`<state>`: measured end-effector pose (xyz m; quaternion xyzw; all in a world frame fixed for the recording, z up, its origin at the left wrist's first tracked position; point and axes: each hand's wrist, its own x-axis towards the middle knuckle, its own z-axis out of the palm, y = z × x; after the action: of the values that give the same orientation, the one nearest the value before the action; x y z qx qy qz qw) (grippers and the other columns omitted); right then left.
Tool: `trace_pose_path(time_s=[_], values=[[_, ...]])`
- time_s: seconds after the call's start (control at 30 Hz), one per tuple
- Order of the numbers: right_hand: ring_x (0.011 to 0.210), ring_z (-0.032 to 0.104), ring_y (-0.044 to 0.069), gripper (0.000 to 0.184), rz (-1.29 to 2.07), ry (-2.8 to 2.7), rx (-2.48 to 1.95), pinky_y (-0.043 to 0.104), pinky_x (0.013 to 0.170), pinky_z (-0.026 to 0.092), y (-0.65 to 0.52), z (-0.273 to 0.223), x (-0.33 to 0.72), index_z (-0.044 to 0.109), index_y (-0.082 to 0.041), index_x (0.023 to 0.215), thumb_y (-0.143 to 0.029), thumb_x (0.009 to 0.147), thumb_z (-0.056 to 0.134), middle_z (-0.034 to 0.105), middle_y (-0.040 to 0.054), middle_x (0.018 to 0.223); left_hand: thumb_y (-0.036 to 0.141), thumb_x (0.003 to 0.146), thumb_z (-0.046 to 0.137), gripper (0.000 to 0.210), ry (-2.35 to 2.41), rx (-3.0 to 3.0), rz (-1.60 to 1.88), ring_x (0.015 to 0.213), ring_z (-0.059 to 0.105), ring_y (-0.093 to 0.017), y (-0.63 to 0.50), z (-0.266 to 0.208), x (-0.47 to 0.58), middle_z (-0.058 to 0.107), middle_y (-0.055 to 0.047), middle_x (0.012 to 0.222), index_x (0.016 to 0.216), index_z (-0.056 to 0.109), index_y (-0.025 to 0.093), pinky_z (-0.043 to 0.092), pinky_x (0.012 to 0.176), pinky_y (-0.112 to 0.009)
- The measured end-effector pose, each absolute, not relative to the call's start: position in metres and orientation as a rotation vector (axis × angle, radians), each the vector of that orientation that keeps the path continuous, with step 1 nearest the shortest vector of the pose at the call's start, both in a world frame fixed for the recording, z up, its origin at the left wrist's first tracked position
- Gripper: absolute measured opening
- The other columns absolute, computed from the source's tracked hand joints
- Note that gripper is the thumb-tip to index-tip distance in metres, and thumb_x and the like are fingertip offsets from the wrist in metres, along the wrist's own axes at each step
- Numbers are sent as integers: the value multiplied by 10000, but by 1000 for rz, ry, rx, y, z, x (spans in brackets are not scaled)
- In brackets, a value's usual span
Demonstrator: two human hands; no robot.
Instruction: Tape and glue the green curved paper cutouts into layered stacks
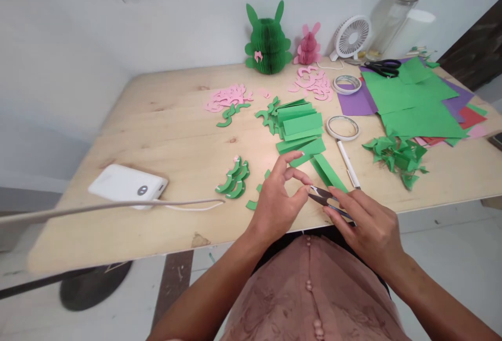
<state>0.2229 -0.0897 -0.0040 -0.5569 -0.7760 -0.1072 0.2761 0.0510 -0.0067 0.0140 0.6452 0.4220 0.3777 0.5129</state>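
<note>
My right hand (366,220) is closed around small dark-bladed thread snips (323,197), blades pointing left and slightly apart. At their tips, my left hand (280,189) pinches a tiny white strip (313,188) between thumb and a finger; it looks like tape, but is too small to be sure. Just beyond my hands lie a folded green paper strip (328,172) and a stack of folded green strips (301,124). Curved green paper pieces (235,179) with white dabs sit left of my left hand, which partly hides another green piece (251,204).
Two tape rolls (343,127) and a white pen (348,164) lie right of centre. Green scraps (398,158), coloured sheets (419,103) and black scissors (384,66) are farther right. Paper rabbits (269,48), a fan (353,36) and a bottle (396,22) stand behind. A power bank (127,185) lies left.
</note>
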Motion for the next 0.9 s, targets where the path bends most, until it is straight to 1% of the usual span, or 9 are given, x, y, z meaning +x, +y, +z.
trace_pose_path(time_s=[0.1, 0.2, 0.33, 0.5, 0.67, 0.77, 0.9], values=[[671, 646, 130, 308, -246, -2077, -1494, 247, 648, 487, -90, -3, 223, 599, -120, 1141, -176, 842, 645, 687, 53, 829, 81, 784, 529, 481, 995, 1763, 920, 937, 636, -183, -7, 15, 49, 680, -1, 849, 1240, 428, 200, 416, 955, -387], [664, 640, 122, 297, -203, -2052, -1486, 239, 644, 490, -89, -3, 222, 591, -134, 1150, -177, 859, 621, 683, 44, 812, 53, 793, 505, 499, 972, 1986, 1001, 996, 624, -193, -8, 12, 48, 678, -7, 866, 1262, 422, 200, 387, 1008, -444], [658, 638, 121, 288, -153, -2038, -1493, 246, 657, 504, -89, -2, 221, 589, -156, 1159, -192, 873, 597, 687, 39, 810, 49, 817, 497, 497, 972, 2259, 1109, 914, 647, -177, -10, 7, 48, 689, 15, 827, 1279, 429, 218, 303, 1081, -505], [671, 632, 130, 280, -56, -1996, -1521, 245, 632, 505, -88, -2, 220, 604, -158, 1150, -210, 875, 590, 664, 34, 773, 63, 858, 490, 449, 948, 2508, 1197, 960, 648, -196, -11, 4, 47, 715, -6, 863, 1272, 443, 230, 269, 1105, -521], [656, 625, 127, 290, 85, -1944, -1556, 239, 620, 508, -87, 0, 219, 616, -176, 1163, -230, 882, 575, 639, 19, 755, 75, 872, 500, 473, 878, 2678, 1258, 1040, 631, -213, -12, -3, 46, 709, -9, 855, 1309, 436, 242, 218, 1117, -532], [644, 619, 124, 275, 114, -1929, -1579, 238, 619, 504, -86, 1, 217, 626, -165, 1146, -233, 884, 579, 629, 16, 741, 83, 872, 512, 450, 860, 2726, 1280, 1056, 625, -210, -11, -7, 46, 697, -6, 832, 1288, 455, 243, 224, 1121, -516], [645, 622, 124, 268, 95, -1922, -1593, 244, 633, 505, -86, 1, 216, 626, -160, 1140, -240, 889, 578, 639, 23, 751, 83, 871, 513, 391, 857, 2778, 1300, 1024, 624, -205, -10, -11, 47, 678, -19, 804, 1245, 483, 192, 260, 1116, -502]])
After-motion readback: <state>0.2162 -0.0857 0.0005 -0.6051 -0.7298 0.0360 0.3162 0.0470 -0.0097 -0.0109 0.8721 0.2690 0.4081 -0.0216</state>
